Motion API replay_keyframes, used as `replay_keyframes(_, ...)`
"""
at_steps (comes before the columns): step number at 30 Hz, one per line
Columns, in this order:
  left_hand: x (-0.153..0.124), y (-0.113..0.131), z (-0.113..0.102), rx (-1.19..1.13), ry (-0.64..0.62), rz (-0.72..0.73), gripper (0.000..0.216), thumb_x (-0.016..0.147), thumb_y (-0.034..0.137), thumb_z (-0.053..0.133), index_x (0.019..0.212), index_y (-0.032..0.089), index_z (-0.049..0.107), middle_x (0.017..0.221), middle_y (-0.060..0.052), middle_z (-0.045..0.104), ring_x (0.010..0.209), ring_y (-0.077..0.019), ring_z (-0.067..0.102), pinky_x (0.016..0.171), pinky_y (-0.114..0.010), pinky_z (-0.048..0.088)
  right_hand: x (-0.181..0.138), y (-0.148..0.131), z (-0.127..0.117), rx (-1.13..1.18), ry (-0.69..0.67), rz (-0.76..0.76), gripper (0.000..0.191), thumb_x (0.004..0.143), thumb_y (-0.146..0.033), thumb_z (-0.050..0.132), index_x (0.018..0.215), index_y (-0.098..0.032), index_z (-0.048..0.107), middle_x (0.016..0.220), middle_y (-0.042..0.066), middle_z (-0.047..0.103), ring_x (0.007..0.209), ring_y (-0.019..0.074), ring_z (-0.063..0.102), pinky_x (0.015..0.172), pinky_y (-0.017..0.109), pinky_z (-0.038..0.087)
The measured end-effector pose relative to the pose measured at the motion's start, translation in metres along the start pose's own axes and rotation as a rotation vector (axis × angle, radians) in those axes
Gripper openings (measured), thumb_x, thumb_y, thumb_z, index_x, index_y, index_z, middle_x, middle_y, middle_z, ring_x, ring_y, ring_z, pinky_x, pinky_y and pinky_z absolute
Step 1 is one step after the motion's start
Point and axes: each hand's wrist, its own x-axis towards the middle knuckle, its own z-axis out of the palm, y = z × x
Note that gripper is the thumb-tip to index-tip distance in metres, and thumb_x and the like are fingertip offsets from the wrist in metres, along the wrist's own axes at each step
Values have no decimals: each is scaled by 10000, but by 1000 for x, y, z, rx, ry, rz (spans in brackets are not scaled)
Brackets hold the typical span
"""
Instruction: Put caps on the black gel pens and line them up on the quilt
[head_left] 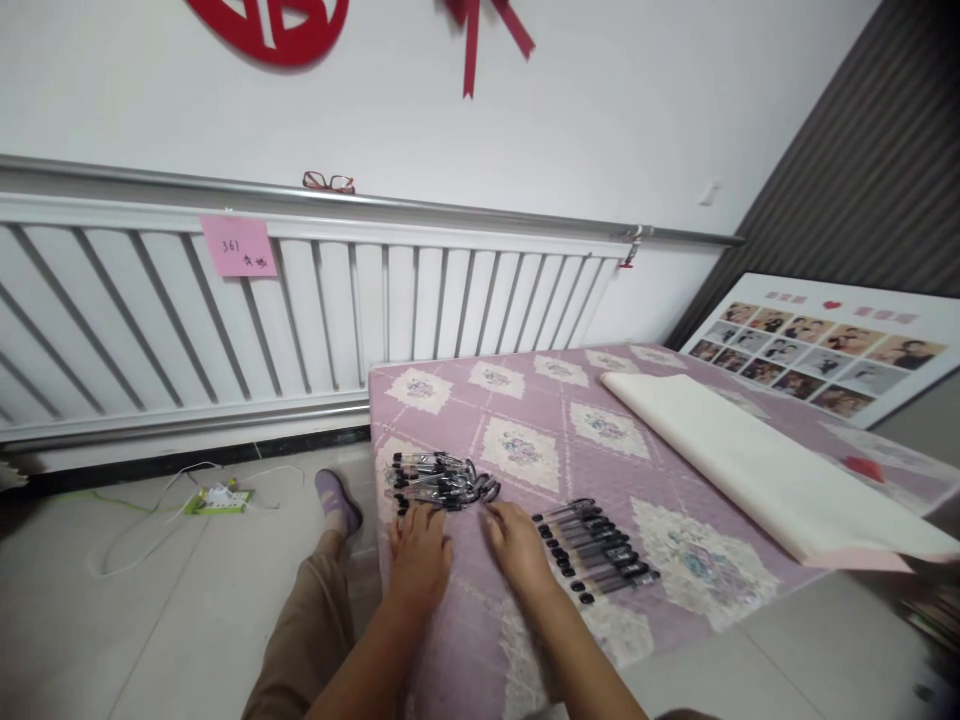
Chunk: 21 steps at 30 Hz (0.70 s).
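A loose pile of black-capped pens (439,480) lies near the front left corner of the bed with its pink patterned bedspread (525,400). My left hand (418,552) rests palm down just below the pile, fingers stretched towards it and touching the nearest pens. My right hand (517,545) lies flat beside it, fingers pointing at the pile's right end. To the right of that hand a neat row of pens (596,550) lies side by side. Neither hand grips anything.
A folded white sheet (757,470) lies across the bed's right half. A photo collage board (825,350) leans at the far right. A white radiator (300,310) lines the wall, with a pink note (238,246). A power strip (217,498) with cables lies on the floor.
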Motion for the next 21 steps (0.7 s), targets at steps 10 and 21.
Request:
replay_keyframes(10, 3, -2, 7, -37, 9, -4, 323, 851, 241, 500, 1174, 254, 515, 1216, -76, 487, 1198, -277, 384, 1052, -514, 185, 15, -25, 26, -61, -21, -49, 310, 766, -123, 534, 1047, -207, 635, 1049, 99, 640, 1001, 250, 544, 899, 364, 410)
replay_keyframes(21, 3, -1, -2, -62, -26, 12, 190, 855, 240, 505, 1021, 243, 599, 1053, -68, 544, 1066, -279, 435, 947, -461, 282, 1, 14, -21, -140, -4, 56, 274, 827, -219, 430, 990, -176, 646, 941, 90, 668, 903, 210, 600, 842, 312, 431)
